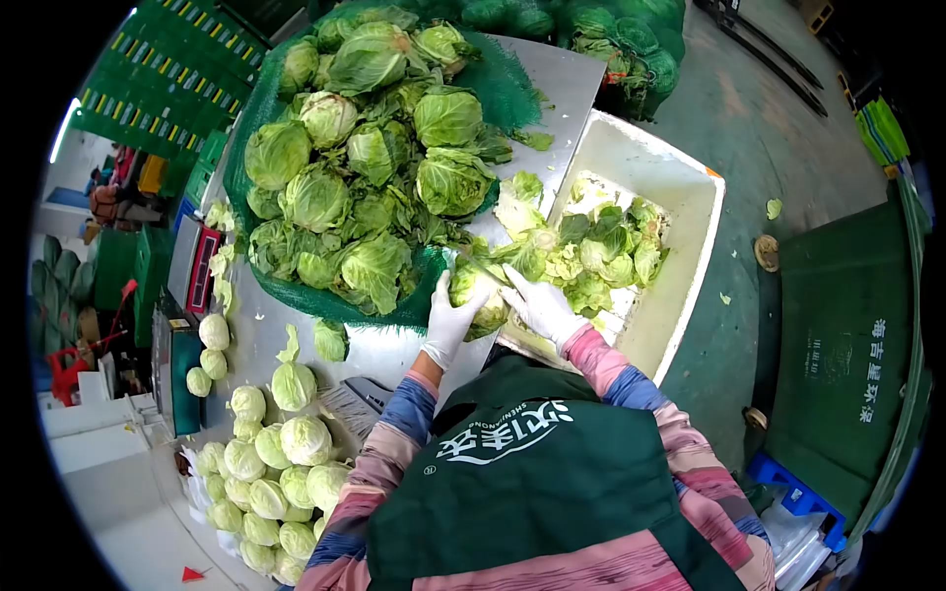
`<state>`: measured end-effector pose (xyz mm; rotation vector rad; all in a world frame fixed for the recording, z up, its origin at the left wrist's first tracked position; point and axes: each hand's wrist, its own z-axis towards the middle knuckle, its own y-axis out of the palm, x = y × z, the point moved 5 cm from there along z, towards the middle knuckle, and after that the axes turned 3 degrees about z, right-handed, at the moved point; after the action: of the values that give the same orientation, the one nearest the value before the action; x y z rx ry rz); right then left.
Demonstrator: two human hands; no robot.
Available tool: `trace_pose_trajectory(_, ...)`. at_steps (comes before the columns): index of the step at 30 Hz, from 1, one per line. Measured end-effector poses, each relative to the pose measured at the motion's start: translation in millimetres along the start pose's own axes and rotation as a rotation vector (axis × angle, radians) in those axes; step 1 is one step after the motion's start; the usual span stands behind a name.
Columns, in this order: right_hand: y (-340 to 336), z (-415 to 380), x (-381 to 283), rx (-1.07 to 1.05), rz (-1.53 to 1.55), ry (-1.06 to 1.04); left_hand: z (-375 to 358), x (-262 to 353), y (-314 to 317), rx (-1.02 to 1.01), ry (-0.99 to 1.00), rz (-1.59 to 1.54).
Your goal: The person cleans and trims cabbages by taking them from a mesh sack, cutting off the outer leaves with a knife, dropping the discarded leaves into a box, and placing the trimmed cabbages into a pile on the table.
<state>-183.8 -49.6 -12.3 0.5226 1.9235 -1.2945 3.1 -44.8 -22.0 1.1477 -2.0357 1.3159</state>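
Observation:
Both hands wear white gloves and meet at a pale green cabbage (479,286) over the metal table (379,345). My left hand (450,320) grips its left side with fingers wrapped round it. On the cabbage's right side, my right hand (537,307) has its fingers on the outer leaves. Just beyond the hands, a green mesh bag (389,317) lies open under a heap of leafy cabbages (374,153). Loose leaves (591,251) fill part of a white foam box (680,256) to the right.
Pale trimmed cabbages (266,483) are piled at the lower left, near a scale (202,266). A pen and paper (360,399) lie beside them. More bagged cabbages (631,49) stand at the top. A large green bin (838,364) is on the right.

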Motion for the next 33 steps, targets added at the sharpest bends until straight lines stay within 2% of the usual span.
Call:
trace_pose_trajectory(2, -13, -4, -14, -0.016, -0.263, -0.088, -8, 13, -6, 0.06, 0.04, -0.336)
trace_pose_trajectory(5, -6, 10, -16, 0.044, -0.309, -0.227, -2, 23, -18, -0.034, 0.05, -0.415)
trace_pose_trajectory(6, -9, 13, -16, 0.002, -0.274, -0.203, 0, 24, -16, -0.072, 0.083, -0.469)
trace_pose_trajectory(10, -17, 22, -21, -0.157, -0.152, -0.109, 4, 8, -15, -0.099, 0.06, -0.457)
trace_pose_trajectory(13, -22, 25, -31, -0.133, -0.114, -0.145, 8, -2, -17, -0.111, 0.051, -0.458)
trace_pose_trajectory(16, -37, 34, -25, -0.087, -0.262, -0.108, 6, -2, -14, -0.154, 0.143, -0.423)
trace_pose_trajectory(18, -42, 43, -1, -0.028, -0.34, -0.055, -4, 6, -11, -0.154, 0.351, -0.231)
trace_pose_trajectory(19, -39, 47, 22, 0.004, -0.321, -0.003, -7, 6, -16, -0.153, 0.352, -0.224)
trace_pose_trajectory(21, -53, 42, 62, 0.204, -0.261, 0.21, -10, 1, -20, -0.192, 0.231, -0.364)
trace_pose_trajectory(23, -76, 26, 72, 0.314, -0.287, 0.384, -13, 1, -21, -0.224, 0.196, -0.414)
trace_pose_trajectory(24, -76, 19, 68, 0.375, -0.216, 0.285, -10, -4, -20, -0.197, 0.141, -0.449)
trace_pose_trajectory(26, -65, 7, 24, 0.213, 0.06, 0.356, -8, -4, -18, -0.179, 0.085, -0.484)
trace_pose_trajectory(27, -41, 7, 24, 0.189, 0.181, 0.287, -10, 1, -18, -0.157, 0.094, -0.466)
trace_pose_trajectory(28, -32, 5, 1, 0.123, 0.096, 0.178, -11, 6, -18, -0.132, 0.104, -0.447)
trace_pose_trajectory(29, -19, 3, -9, 0.124, 0.136, 0.138, -11, 9, -19, -0.106, 0.113, -0.427)
trace_pose_trajectory(31, -5, 10, -18, 0.093, 0.161, 0.196, -6, -2, -18, -0.111, 0.124, -0.402)
trace_pose_trajectory(33, 6, 23, -11, 0.207, 0.331, 0.129, -6, -5, -19, -0.167, 0.093, -0.404)
